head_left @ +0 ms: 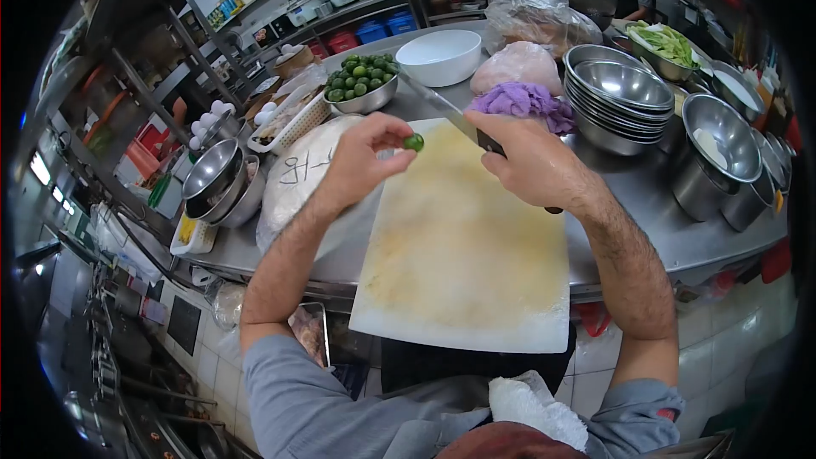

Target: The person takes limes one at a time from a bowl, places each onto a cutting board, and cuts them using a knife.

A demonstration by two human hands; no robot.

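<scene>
Likely restaurant kitchen, steel counter (629, 242), stacked metal bowls (618, 98)

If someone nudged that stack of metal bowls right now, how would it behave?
The bowls would probably slide together, being nested. Their thin, shiny metal looks stiff and fairly light. Piled several high, they might tip under a hard push.

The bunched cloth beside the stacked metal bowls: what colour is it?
The cloth is purple, seen best in the head view.
</scene>
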